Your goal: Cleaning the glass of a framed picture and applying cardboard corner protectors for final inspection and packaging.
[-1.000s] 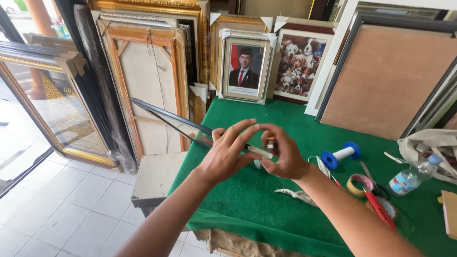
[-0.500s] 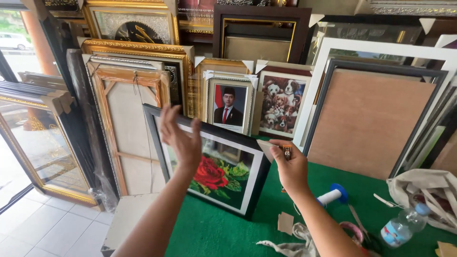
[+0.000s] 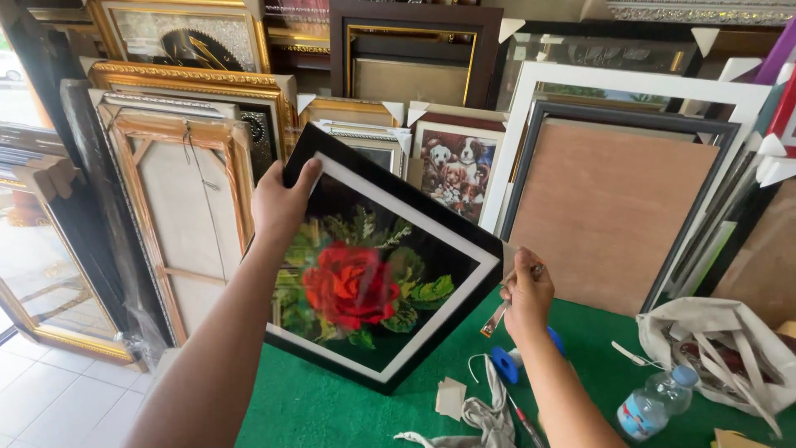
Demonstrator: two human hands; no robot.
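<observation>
A black-framed picture of a red rose [image 3: 365, 274] stands tilted on one corner on the green table [image 3: 332, 411]. My left hand [image 3: 282, 203] grips the frame's upper left edge and holds it up facing me. My right hand [image 3: 524, 294] is at the frame's right corner, fingers closed around a thin tool with a reddish handle [image 3: 502, 307]. Whether that hand also touches the frame I cannot tell.
A blue tape roll [image 3: 506, 361], a grey cloth [image 3: 489, 419], paper scraps, a water bottle [image 3: 651, 402] and a white bag [image 3: 721, 348] lie on the table. Stacked frames lean behind: a gold wooden one [image 3: 178, 207], a dog picture [image 3: 454, 170], a brown-backed frame [image 3: 605, 211]. Tiled floor lies left.
The rose frame has been raised and turned to stand on a corner, closer to me. My left hand went from open in the air to gripping its top edge.
</observation>
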